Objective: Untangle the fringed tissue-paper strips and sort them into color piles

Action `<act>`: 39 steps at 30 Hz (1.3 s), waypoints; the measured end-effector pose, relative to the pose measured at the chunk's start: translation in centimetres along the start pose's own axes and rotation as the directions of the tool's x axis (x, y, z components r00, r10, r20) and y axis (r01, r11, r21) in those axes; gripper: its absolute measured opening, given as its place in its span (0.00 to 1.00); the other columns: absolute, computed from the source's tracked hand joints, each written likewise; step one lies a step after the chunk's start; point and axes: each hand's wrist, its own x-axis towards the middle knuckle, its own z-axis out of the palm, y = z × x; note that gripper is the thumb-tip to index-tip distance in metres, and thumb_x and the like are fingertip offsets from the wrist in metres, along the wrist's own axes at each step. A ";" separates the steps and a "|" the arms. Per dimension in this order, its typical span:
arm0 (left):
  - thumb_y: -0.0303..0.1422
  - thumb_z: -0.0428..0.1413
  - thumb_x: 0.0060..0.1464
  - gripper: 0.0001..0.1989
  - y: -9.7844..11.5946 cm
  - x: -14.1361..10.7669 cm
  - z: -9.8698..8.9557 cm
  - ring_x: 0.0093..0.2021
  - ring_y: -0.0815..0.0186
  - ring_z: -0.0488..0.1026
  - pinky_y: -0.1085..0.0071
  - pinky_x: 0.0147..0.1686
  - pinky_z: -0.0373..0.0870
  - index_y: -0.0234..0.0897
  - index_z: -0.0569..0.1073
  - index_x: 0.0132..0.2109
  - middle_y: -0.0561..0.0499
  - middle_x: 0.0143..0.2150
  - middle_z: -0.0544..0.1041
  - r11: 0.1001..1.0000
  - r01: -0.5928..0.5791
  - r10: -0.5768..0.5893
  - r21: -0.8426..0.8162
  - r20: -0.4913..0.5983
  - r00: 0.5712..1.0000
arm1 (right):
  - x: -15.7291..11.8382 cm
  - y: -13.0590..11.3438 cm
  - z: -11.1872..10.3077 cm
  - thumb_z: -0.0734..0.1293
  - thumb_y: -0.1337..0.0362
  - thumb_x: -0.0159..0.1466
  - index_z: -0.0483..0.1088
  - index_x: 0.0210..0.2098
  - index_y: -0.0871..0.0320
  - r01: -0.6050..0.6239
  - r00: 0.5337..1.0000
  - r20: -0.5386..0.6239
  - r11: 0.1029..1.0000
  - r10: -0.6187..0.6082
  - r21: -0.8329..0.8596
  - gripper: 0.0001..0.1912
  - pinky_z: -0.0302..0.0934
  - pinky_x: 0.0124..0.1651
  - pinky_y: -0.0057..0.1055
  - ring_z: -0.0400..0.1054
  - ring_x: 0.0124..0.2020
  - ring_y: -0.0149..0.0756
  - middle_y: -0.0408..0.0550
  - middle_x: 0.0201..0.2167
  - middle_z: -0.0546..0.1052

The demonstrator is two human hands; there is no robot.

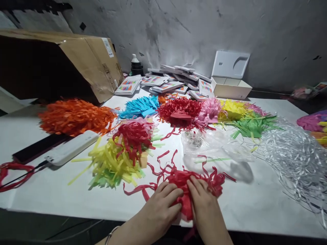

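A bunch of red tissue-paper fringe (184,183) lies near the front edge of the table, its thin strips spread to the left and right. My left hand (163,207) is on its near left side, fingers bent around the paper. My right hand (203,200) grips the other side, fingers laid over the top and thumb hidden. Between both hands a smoother strip of the red paper shows. To the left is a pile of yellow tissue fringe (112,160) with another red fringe bunch (134,137) on top.
Orange (76,117), blue (140,106) and dark red fringe bunches (180,110) line the back. A clear plastic bag (219,146) and silver strands (296,153) lie right. A white power bank (73,148), cardboard box (89,64), small printed boxes (168,86) and open white box (231,87) surround them.
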 end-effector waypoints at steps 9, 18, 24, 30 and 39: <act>0.25 0.53 0.63 0.06 0.3 0.6 -0.2 0.42 0.61 0.69 0.59 0.51 0.60 0.39 0.72 0.38 0.52 0.41 0.78 0.998 0.031 -0.026 -0.062 0.093 0.995 | -0.4 5.8 -1.3 0.56 0.65 0.70 0.74 0.45 0.60 -0.212 0.964 -0.182 0.972 0.192 -0.100 0.16 0.61 0.48 0.44 0.73 0.46 0.48 0.57 0.45 0.80; 0.30 0.54 0.64 0.05 0.8 3.2 -0.2 0.51 0.57 0.70 0.56 0.58 0.58 0.41 0.73 0.46 0.49 0.47 0.79 0.997 0.007 0.005 -0.071 0.158 0.987 | -0.3 2.4 -2.9 0.60 0.69 0.70 0.73 0.51 0.55 0.078 0.975 -0.213 0.993 -0.058 0.088 0.14 0.50 0.62 0.48 0.70 0.55 0.45 0.49 0.52 0.79; 0.30 0.58 0.59 0.09 -0.2 5.2 0.8 0.48 0.53 0.71 0.54 0.48 0.64 0.38 0.73 0.48 0.44 0.53 0.76 0.984 0.144 -0.164 0.104 0.228 0.960 | -2.5 1.7 -1.7 0.63 0.70 0.69 0.74 0.50 0.56 0.026 0.967 -0.255 0.996 -0.005 0.081 0.12 0.53 0.62 0.47 0.70 0.57 0.45 0.54 0.56 0.76; 0.31 0.54 0.63 0.07 -3.9 5.2 -1.0 0.45 0.50 0.72 0.55 0.42 0.67 0.37 0.75 0.46 0.41 0.49 0.78 0.866 0.434 -0.458 0.247 0.047 0.888 | -3.9 1.8 -1.1 0.63 0.70 0.70 0.75 0.46 0.54 0.060 0.961 -0.276 0.982 -0.008 0.178 0.10 0.46 0.69 0.49 0.73 0.53 0.41 0.45 0.47 0.82; 0.28 0.53 0.63 0.10 -3.0 5.0 -1.7 0.55 0.52 0.69 0.49 0.57 0.63 0.42 0.77 0.48 0.43 0.54 0.76 0.976 0.182 -0.180 0.119 -0.022 0.983 | -3.8 3.4 -2.2 0.66 0.71 0.67 0.75 0.47 0.56 0.203 0.962 -0.213 0.971 -0.173 0.125 0.10 0.44 0.71 0.45 0.74 0.52 0.39 0.44 0.47 0.82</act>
